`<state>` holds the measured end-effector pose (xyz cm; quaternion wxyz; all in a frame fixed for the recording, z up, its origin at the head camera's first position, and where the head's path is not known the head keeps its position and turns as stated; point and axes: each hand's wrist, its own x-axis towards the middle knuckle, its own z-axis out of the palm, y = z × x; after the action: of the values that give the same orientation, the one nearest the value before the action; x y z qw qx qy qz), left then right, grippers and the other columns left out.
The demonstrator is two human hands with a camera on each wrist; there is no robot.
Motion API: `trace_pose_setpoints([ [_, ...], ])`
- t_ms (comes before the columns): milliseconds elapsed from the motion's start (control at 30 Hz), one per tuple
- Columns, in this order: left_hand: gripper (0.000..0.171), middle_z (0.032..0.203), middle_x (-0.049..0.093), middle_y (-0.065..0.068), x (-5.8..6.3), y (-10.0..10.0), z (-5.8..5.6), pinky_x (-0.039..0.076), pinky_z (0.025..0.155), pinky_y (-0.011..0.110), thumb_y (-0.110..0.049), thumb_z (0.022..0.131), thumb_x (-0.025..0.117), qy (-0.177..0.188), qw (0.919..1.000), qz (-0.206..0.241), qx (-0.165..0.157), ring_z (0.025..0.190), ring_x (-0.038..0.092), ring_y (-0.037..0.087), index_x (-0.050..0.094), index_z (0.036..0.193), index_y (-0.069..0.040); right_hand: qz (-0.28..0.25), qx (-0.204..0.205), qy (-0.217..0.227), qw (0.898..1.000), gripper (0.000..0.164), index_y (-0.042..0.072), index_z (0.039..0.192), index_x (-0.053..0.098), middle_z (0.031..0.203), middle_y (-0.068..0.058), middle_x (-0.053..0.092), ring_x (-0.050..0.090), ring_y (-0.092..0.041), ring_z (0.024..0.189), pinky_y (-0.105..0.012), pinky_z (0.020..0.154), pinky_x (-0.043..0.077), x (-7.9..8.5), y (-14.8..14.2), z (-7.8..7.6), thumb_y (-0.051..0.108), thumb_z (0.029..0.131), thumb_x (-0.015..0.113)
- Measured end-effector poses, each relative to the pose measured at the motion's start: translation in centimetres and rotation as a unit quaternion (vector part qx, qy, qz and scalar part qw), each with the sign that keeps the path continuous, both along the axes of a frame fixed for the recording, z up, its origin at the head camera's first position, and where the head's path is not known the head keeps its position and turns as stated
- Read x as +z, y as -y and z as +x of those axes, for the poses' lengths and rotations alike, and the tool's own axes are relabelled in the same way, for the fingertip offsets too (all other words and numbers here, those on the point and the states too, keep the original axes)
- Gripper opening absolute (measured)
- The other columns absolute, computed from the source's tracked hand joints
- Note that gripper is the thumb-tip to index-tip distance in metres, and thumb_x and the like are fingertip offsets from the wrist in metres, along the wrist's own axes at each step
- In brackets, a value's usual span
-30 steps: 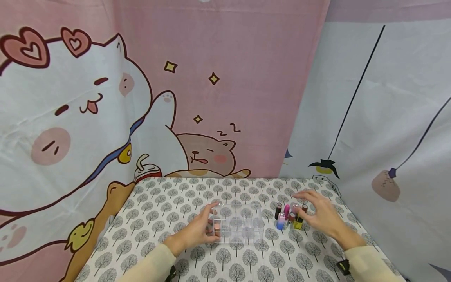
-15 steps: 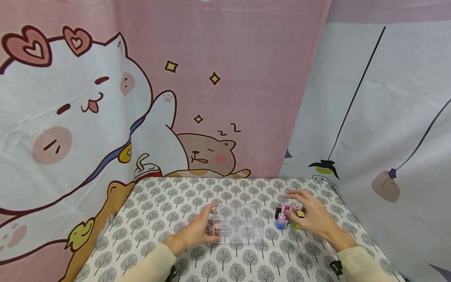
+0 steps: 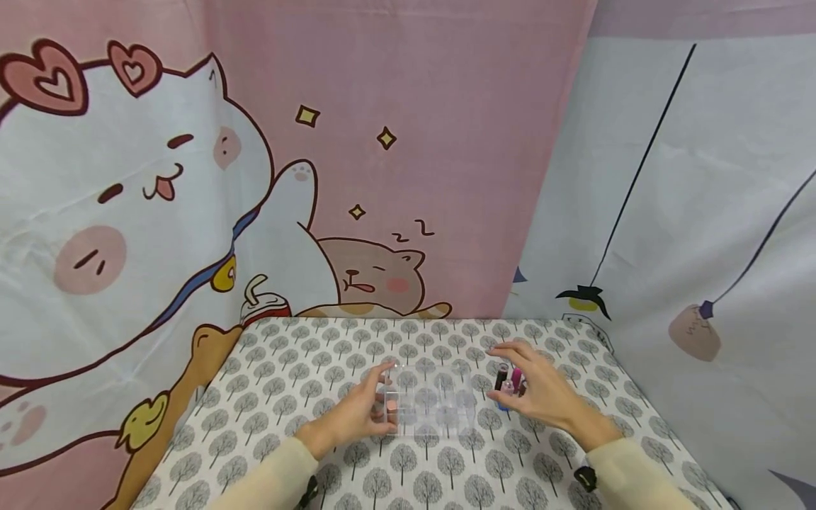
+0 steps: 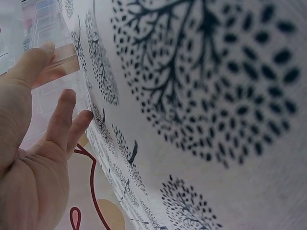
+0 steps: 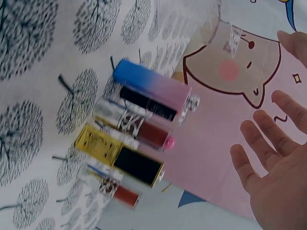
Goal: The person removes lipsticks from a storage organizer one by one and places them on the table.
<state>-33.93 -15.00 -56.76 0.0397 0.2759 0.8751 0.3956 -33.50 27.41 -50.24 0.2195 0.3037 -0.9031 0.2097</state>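
My left hand (image 3: 353,414) holds the left side of a clear compartment box (image 3: 440,407), thumb at the near corner and fingertips toward the far one. A peach-coloured block-like item (image 3: 392,406) sits in a left compartment. My right hand (image 3: 535,389), fingers spread and holding nothing, is just right of the box, partly hiding a cluster of upright lipsticks. In the right wrist view the cluster includes a blue-to-pink lipstick (image 5: 153,84), a slim black tube (image 5: 146,102), a yellow-and-black lipstick (image 5: 120,155) and red-toned lip gloss tubes; the right hand (image 5: 280,177) is apart from them.
A white cloth with grey trees covers the table (image 3: 287,397). Behind it hangs a pink cartoon curtain (image 3: 433,177), with a pale curtain (image 3: 720,212) along the right side.
My right hand has moved left across the lipsticks toward the box, its thumb and fingers apart. The left hand has stayed at the box's left side.
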Motion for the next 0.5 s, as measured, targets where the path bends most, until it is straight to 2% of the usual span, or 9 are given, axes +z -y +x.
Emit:
trace_pose_setpoints([
  [33, 0.134, 0.173, 0.049, 0.023, 0.0, 0.0, 0.0, 0.068, 0.096, 0.02, -0.023, 0.091, 0.103, 0.003, 1.0, -0.001, 0.001, 0.122, 0.077, 0.02, 0.01, 0.187, -0.035, 0.003, 0.0, 0.005, 1.0, 0.077, 0.016, 0.157, 0.071, 0.161, -0.011, 0.069, 0.074, -0.036, 0.132, -0.068, 0.105, 0.068, -0.1, 0.2, 0.1, 0.047, 0.092, 0.098],
  [133, 0.134, 0.173, 0.049, 0.023, 0.0, 0.0, -0.1, 0.068, 0.096, 0.02, -0.023, 0.091, 0.103, 0.007, 1.0, -0.002, 0.002, 0.123, 0.076, 0.02, 0.009, 0.187, -0.036, 0.011, 0.004, 0.018, 1.0, 0.081, 0.017, 0.159, 0.069, 0.163, -0.009, 0.067, 0.076, -0.013, 0.107, -0.051, 0.097, 0.07, -0.1, 1.1, 0.3, 0.05, 0.091, 0.099],
  [200, 0.135, 0.173, 0.049, 0.023, 0.0, 0.0, 0.0, 0.068, 0.096, 0.02, -0.023, 0.091, 0.103, 0.009, 1.0, -0.001, 0.002, 0.122, 0.076, 0.019, 0.009, 0.186, -0.037, 0.018, 0.008, 0.021, 1.0, 0.083, 0.019, 0.16, 0.068, 0.163, -0.006, 0.067, 0.072, -0.002, 0.096, -0.043, 0.095, 0.069, -0.2, 1.8, 0.4, 0.051, 0.091, 0.1],
  [233, 0.135, 0.173, 0.049, 0.023, 0.0, 0.0, 0.0, 0.068, 0.095, 0.02, -0.023, 0.091, 0.103, 0.009, 1.0, -0.001, 0.002, 0.121, 0.076, 0.018, 0.009, 0.186, -0.037, 0.018, 0.012, 0.023, 0.999, 0.083, 0.019, 0.161, 0.068, 0.163, -0.005, 0.067, 0.071, 0.0, 0.09, -0.041, 0.093, 0.069, -0.3, 2.1, 0.5, 0.051, 0.091, 0.1],
  [267, 0.135, 0.173, 0.049, 0.023, 0.0, 0.0, 0.0, 0.068, 0.095, 0.02, -0.024, 0.09, 0.103, 0.008, 1.0, -0.002, 0.002, 0.12, 0.076, 0.018, 0.009, 0.186, -0.037, 0.018, 0.013, 0.028, 0.999, 0.084, 0.02, 0.161, 0.068, 0.164, -0.004, 0.066, 0.072, -0.001, 0.09, -0.039, 0.087, 0.069, -0.3, 2.4, 0.6, 0.052, 0.09, 0.101],
  [367, 0.135, 0.173, 0.05, 0.023, -0.1, -0.1, -0.1, 0.069, 0.095, 0.021, -0.024, 0.091, 0.103, 0.006, 1.0, -0.001, 0.0, 0.121, 0.076, 0.019, 0.009, 0.187, -0.037, 0.018, 0.02, 0.038, 0.999, 0.082, 0.025, 0.162, 0.067, 0.165, 0.0, 0.065, 0.077, -0.018, 0.119, -0.049, 0.098, 0.071, -0.5, 3.5, 0.7, 0.053, 0.092, 0.099],
  [400, 0.135, 0.172, 0.05, 0.023, -0.1, -0.1, -0.1, 0.069, 0.096, 0.021, -0.024, 0.091, 0.103, 0.005, 1.0, -0.001, 0.0, 0.122, 0.076, 0.02, 0.009, 0.187, -0.037, 0.015, 0.025, 0.047, 0.998, 0.082, 0.026, 0.163, 0.066, 0.166, 0.001, 0.065, 0.078, -0.022, 0.123, -0.052, 0.099, 0.071, -0.5, 3.8, 0.7, 0.053, 0.092, 0.099],
  [467, 0.135, 0.173, 0.05, 0.023, -0.1, -0.1, -0.1, 0.069, 0.096, 0.022, -0.023, 0.09, 0.103, 0.006, 1.0, 0.002, 0.001, 0.124, 0.076, 0.022, 0.009, 0.187, -0.037, 0.01, 0.034, 0.055, 0.998, 0.081, 0.027, 0.162, 0.066, 0.165, 0.001, 0.065, 0.071, -0.032, 0.143, -0.059, 0.105, 0.071, -0.6, 4.4, 0.8, 0.052, 0.093, 0.099],
  [500, 0.135, 0.173, 0.049, 0.023, -0.1, -0.2, 0.0, 0.069, 0.097, 0.022, -0.022, 0.091, 0.103, 0.008, 1.0, 0.004, -0.001, 0.125, 0.076, 0.023, 0.01, 0.187, -0.037, 0.006, 0.04, 0.059, 0.997, 0.08, 0.025, 0.162, 0.067, 0.164, 0.001, 0.066, 0.07, -0.033, 0.144, -0.063, 0.111, 0.069, -0.6, 4.7, 0.8, 0.051, 0.093, 0.099],
])
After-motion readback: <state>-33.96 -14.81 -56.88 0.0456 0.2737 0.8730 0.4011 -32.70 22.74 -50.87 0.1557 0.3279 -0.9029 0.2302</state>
